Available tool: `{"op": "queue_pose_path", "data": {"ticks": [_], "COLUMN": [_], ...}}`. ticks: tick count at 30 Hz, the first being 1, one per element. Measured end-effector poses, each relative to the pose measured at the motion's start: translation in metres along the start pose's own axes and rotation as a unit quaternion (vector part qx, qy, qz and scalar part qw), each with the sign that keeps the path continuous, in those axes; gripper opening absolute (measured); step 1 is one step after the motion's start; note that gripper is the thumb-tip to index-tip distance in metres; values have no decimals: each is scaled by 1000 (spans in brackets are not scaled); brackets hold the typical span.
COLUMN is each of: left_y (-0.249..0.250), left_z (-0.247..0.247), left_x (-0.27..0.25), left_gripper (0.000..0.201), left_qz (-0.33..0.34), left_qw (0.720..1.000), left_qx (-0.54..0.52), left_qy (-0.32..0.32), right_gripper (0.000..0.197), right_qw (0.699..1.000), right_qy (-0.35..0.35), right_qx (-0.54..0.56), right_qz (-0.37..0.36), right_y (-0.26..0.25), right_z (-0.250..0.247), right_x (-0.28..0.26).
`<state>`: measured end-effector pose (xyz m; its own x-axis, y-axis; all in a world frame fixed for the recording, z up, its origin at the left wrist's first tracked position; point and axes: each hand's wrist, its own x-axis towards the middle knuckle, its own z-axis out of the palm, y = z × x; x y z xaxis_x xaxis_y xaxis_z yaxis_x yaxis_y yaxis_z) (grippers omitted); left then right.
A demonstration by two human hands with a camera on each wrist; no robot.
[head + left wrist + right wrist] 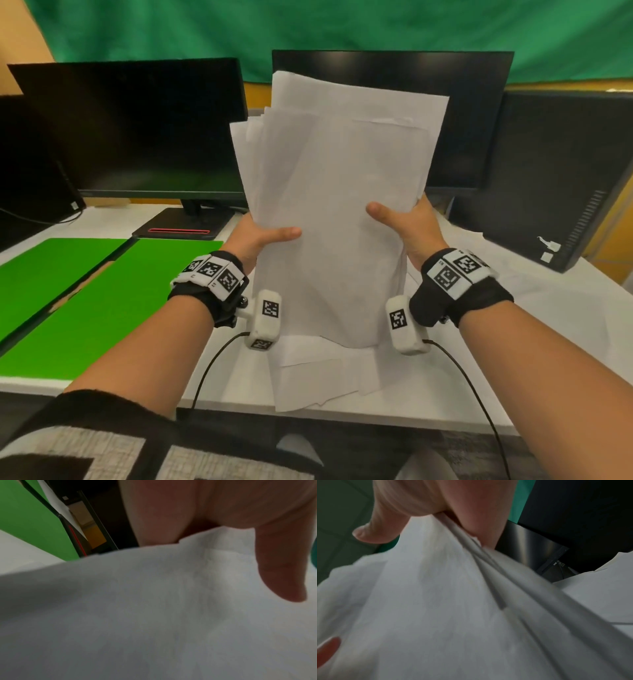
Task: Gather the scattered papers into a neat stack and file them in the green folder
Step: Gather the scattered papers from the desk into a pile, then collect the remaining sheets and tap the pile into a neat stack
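Note:
A loose bundle of white papers [337, 212] stands upright in front of me, its lower edge on the table and its top edges uneven. My left hand [260, 236] grips its left side, thumb across the front. My right hand [404, 219] grips the right side the same way. In the left wrist view my thumb lies on the papers [154, 615]; the right wrist view shows the papers [436, 615] pinched between thumb and fingers. More white sheets [325, 377] lie flat on the table below the bundle. The green folder [102, 298] lies open on the left.
Two dark monitors [137, 130] [462, 102] stand at the back of the white table [445, 394], the left one on a black base [178, 226]. A black computer tower [555, 178] stands at the right. Cables run from my wrist cameras over the table's front edge.

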<state>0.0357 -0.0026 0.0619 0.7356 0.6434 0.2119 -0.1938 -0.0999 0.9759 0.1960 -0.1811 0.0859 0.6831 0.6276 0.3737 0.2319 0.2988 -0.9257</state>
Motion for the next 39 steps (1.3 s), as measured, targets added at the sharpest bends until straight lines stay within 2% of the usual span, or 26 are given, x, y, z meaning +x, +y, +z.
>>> {"op": "queue_pose_path", "data": {"ticks": [2,5,6,8,10,12,14,16,17,18,21,23,24,25,26,27,29,30,31,33,34,35,39], "left_y": [-6,-14,-12,-1,9,4,-15,-39,-48,-59,-76,-80,-78,-78,-76,-75,-73,-74,-76,-80,-83,-86,-92], "left_z": [1,-1,-2,-6,-18,-39,-62,-76,-77,-78,-71,-64,-58,-54,-50,-46,-42,-41,-40,-39,-38,-37,-26], "left_x": [-3,-4,-4,-3,-4,-8,-15,-23,-29,-34,-50,-50,-49,-46,-43,-40,-36,-34,-34,-34,-35,-35,-34], "left_gripper": [45,51,50,44,45,45,47,53,53,53,52,55,55,54,51,49,45,45,45,46,47,48,66], "left_qz": [7,6,8,21,16,-34,-141,-248,-278,-298,-334,-339,-342,-331,-324,-316,-307,-307,-310,-318,-319,-319,-300], "left_qw": [1000,998,996,986,969,946,917,886,873,863,837,840,843,848,853,856,858,858,857,855,857,859,863], "left_qx": [1,7,9,6,27,128,233,292,313,331,395,385,378,372,362,358,362,361,362,360,353,347,323], "left_qy": [23,57,85,163,245,296,291,262,250,238,179,178,173,181,192,198,196,197,195,196,198,200,247], "right_gripper": [113,80,72,70,70,70,72,75,75,75,75,72,68,65,61,57,54,58,69,94,102,106,105], "right_qw": [1000,993,988,978,970,952,915,874,859,838,735,690,682,677,691,723,786,802,805,757,729,718,733], "right_qy": [-14,-67,-90,-121,-98,-46,-46,-80,-104,-138,-260,-298,-311,-323,-317,-298,-212,-150,-82,23,24,9,-57], "right_qx": [-17,-83,-109,-147,-168,-198,-268,-351,-378,-406,-530,-581,-591,-597,-584,-552,-491,-483,-484,-531,-552,-558,-546], "right_qz": [14,49,59,83,148,228,297,326,330,337,333,311,299,286,284,290,310,319,333,380,403,416,401], "right_y": [6,11,15,22,29,43,57,70,74,77,89,91,88,84,81,77,83,89,94,103,106,109,121], "right_z": [0,2,0,-9,-25,-45,-59,-61,-57,-50,-28,-15,-11,-7,-7,-11,-33,-48,-64,-89,-97,-101,-99], "right_x": [-4,-11,-9,-3,2,4,-1,-6,-10,-14,-25,-30,-29,-28,-26,-22,-10,-6,-4,-7,-9,-11,-12]}}
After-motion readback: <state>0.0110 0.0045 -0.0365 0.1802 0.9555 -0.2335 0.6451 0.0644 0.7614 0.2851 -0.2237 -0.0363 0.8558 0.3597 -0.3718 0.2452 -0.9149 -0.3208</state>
